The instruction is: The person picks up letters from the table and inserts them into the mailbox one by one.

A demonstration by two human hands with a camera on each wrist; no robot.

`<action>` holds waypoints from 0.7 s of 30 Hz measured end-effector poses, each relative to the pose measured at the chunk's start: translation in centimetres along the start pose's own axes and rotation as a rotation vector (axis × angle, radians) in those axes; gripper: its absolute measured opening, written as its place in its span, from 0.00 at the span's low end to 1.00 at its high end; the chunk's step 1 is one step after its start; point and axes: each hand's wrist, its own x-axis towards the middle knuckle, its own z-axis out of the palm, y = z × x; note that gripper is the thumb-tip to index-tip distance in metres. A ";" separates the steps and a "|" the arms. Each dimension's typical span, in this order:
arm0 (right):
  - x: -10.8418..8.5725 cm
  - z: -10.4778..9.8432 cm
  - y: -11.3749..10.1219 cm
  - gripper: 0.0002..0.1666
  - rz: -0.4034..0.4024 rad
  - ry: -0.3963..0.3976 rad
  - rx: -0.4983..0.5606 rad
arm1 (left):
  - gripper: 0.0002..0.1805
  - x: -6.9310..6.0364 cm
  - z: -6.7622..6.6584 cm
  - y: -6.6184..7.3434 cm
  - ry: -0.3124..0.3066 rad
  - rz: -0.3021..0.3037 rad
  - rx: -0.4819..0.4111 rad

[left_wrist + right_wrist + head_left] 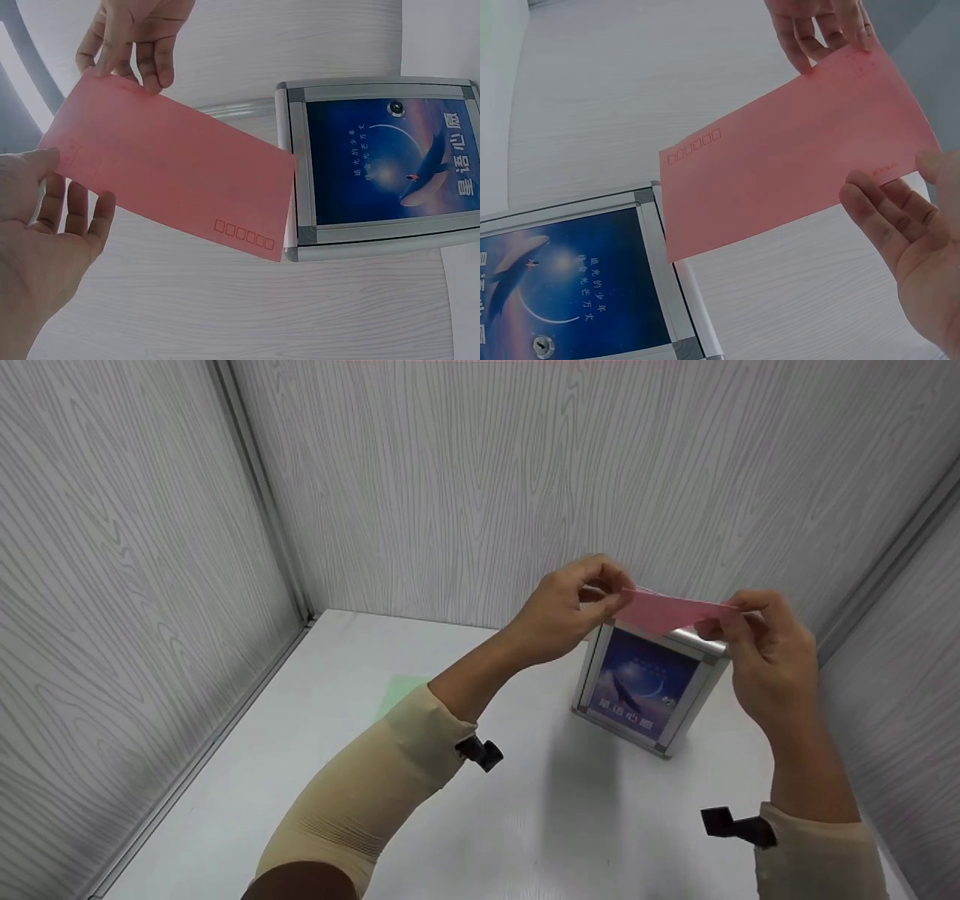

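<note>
A pink envelope [664, 611] with printed red postcode squares is stretched between both hands. My left hand [574, 607] pinches one long edge near a corner, thumb against fingers. Opposite it, my right hand [776, 660] pinches the other long edge. Just below stands an upright mailbox [645, 682] with a silver metal frame. Its blue front panel [375, 165] carries a whale picture, white characters and a round lock [544, 346]. One short end of the envelope [780, 150] is at the box's top edge; whether it enters a slot, I cannot tell.
On the white table [480, 825], a pale green sheet [399, 691] lies to the left, partly covered by the left forearm. Wood-grain panels [450, 487] enclose the table at the back and both sides. Each sleeve bears a small black clip-like mount [480, 751].
</note>
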 end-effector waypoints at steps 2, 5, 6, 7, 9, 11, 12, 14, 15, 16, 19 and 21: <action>0.2 -0.2 -0.2 0.13 -0.054 0.025 -0.017 | 0.09 0.1 0.0 0.2 0.016 0.029 0.010; 0.5 -0.5 -0.4 0.13 -0.162 0.048 -0.049 | 0.09 0.3 0.1 0.4 0.023 0.053 -0.001; 0.6 -0.6 -0.4 0.12 -0.193 0.058 -0.065 | 0.09 0.4 0.1 0.3 0.023 0.059 -0.007; 0.7 -0.7 -0.5 0.12 -0.221 0.065 -0.078 | 0.09 0.5 0.2 0.3 0.023 0.070 -0.017; 0.9 -1.0 -0.5 0.13 -0.256 0.070 -0.094 | 0.09 0.7 0.3 0.1 0.017 0.080 -0.042; 0.9 -1.1 -0.5 0.13 -0.270 0.074 -0.124 | 0.09 0.9 0.5 -0.3 0.015 0.089 -0.056; 1.0 -1.1 -0.5 0.13 -0.274 0.076 -0.129 | 0.09 1.0 0.6 -0.5 0.013 0.093 -0.064; 0.9 -1.1 -0.3 0.13 -0.278 0.077 -0.136 | 0.09 1.3 0.9 -0.9 0.010 0.099 -0.078; 0.9 -1.1 -0.2 0.13 -0.275 0.079 -0.139 | 0.08 1.4 1.0 -1.2 0.010 0.103 -0.086; 0.9 -1.1 -0.1 0.13 -0.270 0.080 -0.148 | 0.08 1.5 1.1 -1.4 0.009 0.106 -0.092; 0.7 -1.1 0.3 0.14 -0.238 0.079 -0.180 | 0.08 1.9 1.6 -2.2 0.014 0.114 -0.126; 0.6 -1.0 0.6 0.13 -0.229 0.076 -0.194 | 0.09 2.0 1.8 -2.8 0.021 0.110 -0.153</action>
